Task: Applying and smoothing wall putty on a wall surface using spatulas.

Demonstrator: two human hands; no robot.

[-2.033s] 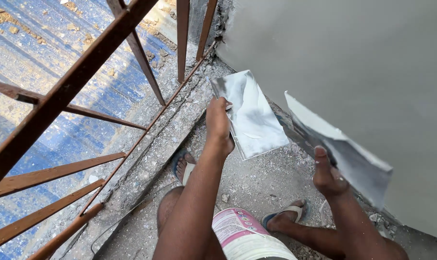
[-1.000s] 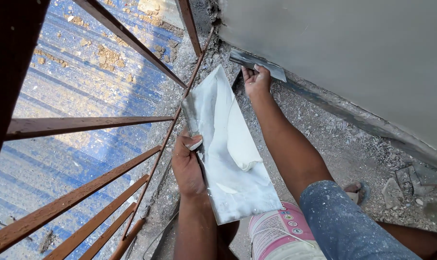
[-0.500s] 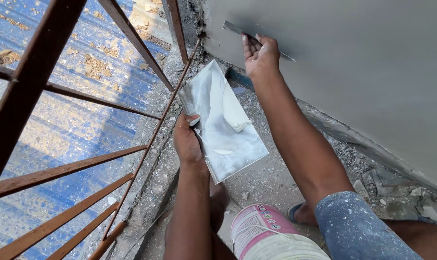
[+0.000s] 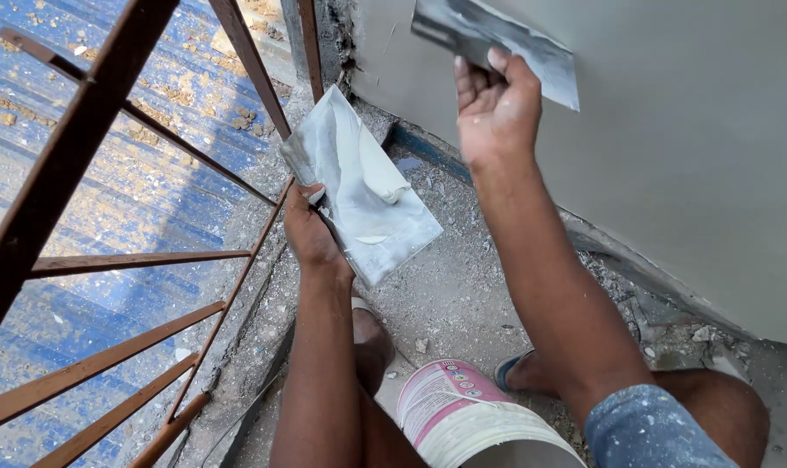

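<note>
Grey plastered wall rises on the right above a gritty concrete ledge, with a rusty railing on the left over blue corrugated roofing. Right hand has its fingers clamped on a wide putty blade laid against the wall. Left hand grips 1 flat metal hawk, tilted, carrying a lump of white putty. That tilt could let the putty slide off onto the ledge, and the hawk sits near the railing gap. Between the knees stands 1 open bucket; its contents are not visible.
</note>
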